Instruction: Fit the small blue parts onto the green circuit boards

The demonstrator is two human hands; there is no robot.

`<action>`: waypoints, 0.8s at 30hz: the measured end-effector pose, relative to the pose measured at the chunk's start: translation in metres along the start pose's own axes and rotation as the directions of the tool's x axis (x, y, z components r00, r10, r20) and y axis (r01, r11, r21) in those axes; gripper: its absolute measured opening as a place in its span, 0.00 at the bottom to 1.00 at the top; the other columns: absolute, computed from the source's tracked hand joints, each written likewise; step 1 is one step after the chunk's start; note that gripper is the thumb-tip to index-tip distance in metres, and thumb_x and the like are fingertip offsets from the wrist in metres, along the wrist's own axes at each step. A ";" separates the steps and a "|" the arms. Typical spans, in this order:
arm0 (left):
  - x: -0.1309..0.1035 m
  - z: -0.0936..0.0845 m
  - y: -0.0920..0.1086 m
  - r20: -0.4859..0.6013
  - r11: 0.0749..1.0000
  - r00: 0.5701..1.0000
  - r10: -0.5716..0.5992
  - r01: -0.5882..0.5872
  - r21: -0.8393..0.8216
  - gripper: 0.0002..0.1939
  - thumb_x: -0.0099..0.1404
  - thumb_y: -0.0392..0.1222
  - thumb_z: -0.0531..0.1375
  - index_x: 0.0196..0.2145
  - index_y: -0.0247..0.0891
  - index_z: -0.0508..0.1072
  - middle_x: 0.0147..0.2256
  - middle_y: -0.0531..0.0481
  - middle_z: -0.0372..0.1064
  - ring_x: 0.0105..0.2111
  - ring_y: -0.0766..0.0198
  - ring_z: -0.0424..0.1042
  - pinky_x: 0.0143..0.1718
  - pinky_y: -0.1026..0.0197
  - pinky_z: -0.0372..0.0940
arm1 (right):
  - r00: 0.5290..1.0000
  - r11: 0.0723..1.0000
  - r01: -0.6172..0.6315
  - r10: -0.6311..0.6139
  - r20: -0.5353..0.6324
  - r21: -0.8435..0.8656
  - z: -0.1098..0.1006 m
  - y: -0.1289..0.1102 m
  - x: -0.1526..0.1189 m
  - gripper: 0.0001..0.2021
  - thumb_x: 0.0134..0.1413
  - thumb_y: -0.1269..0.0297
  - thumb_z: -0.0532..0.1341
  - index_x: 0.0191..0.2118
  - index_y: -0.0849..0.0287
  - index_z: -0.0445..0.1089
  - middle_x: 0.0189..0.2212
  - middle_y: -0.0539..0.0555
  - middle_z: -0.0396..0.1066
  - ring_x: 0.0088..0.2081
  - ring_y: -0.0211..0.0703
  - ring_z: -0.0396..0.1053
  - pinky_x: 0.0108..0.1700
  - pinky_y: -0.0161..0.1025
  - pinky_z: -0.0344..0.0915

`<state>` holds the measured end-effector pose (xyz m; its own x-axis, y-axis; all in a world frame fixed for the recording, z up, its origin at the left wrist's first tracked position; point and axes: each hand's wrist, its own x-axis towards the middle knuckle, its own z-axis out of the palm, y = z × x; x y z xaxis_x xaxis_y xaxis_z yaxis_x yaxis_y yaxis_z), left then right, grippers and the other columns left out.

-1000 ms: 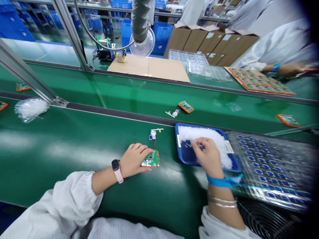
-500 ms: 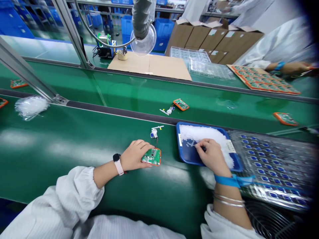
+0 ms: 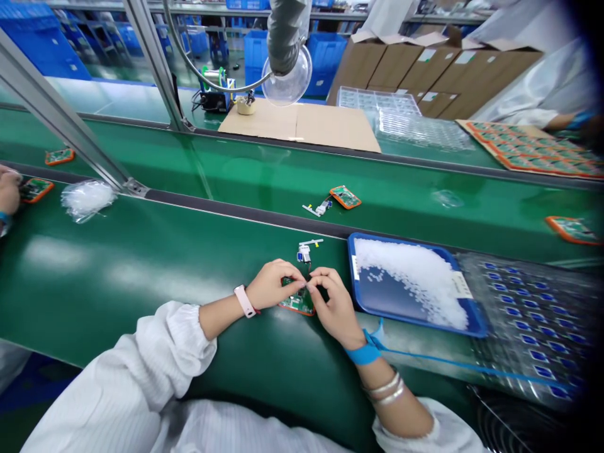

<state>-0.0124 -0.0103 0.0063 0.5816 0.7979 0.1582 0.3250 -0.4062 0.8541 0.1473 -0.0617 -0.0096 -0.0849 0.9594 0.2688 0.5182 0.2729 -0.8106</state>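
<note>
- left hand [image 3: 274, 286] over the circuit board [image 3: 297, 306], thumb and forefinger tips pressed together near the board's upper right
- right hand [image 3: 336, 311] at the board's right side, thumb and forefinger likewise closed tip to tip, right up against left fingertips; touching or not, cannot tell
- whatever pinched there, if anything: too small to make out
- board flat on green bench [image 3: 141, 283], under both hands; orange rim showing along near edge, much of upper face hidden by fingers
- small white part [image 3: 305, 253] just beyond board, joined by wire; lower end of wire hidden behind fingertips
- blue tray [image 3: 381, 294] just right of right hand, white granules [image 3: 406, 253] inside, label print unreadable
- clear tray [image 3: 523, 314] of blue parts beside it, right end lost in dark corner
- far left, co-worker's hand [image 3: 8, 190] cut off by frame edge, beside another board [image 3: 38, 189]
- far right, second co-worker's sleeve [image 3: 533, 108], hand swallowed by dark edge
</note>
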 end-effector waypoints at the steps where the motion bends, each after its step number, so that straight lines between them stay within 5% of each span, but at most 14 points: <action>1: 0.000 0.000 -0.001 0.007 1.000 1.000 -0.006 0.006 0.004 0.05 0.60 0.37 0.59 0.29 0.38 0.75 0.33 0.51 0.75 0.36 0.64 0.71 0.43 0.60 0.61 | 1.000 1.000 -0.005 0.005 0.006 0.009 0.000 0.003 0.000 0.07 0.58 0.62 0.53 0.30 0.56 0.63 0.36 0.55 0.62 0.42 0.45 0.63 0.45 0.44 0.62; 20: 0.004 0.000 -0.001 0.042 0.967 0.993 -0.114 0.101 0.232 0.04 0.57 0.37 0.60 0.27 0.36 0.74 0.32 0.50 0.73 0.34 0.63 0.71 0.39 0.62 0.63 | 0.992 0.997 -0.079 0.079 0.098 -0.008 -0.004 0.004 0.004 0.09 0.56 0.64 0.53 0.26 0.57 0.63 0.32 0.55 0.62 0.36 0.43 0.63 0.37 0.42 0.63; 24: -0.017 -0.006 -0.002 0.143 0.929 0.989 0.041 -0.090 0.358 0.28 0.54 0.54 0.63 0.49 0.38 0.67 0.47 0.44 0.68 0.50 0.52 0.64 0.50 0.52 0.57 | 1.000 0.997 0.000 -0.002 -0.022 -0.081 -0.032 0.006 0.006 0.07 0.56 0.65 0.54 0.29 0.57 0.65 0.35 0.55 0.65 0.40 0.44 0.64 0.42 0.43 0.62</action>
<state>-0.0274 -0.0207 0.0044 0.6953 0.7086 0.1204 0.5162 -0.6089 0.6023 0.1767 -0.0564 0.0040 -0.0668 0.9572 0.2817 0.5857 0.2662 -0.7656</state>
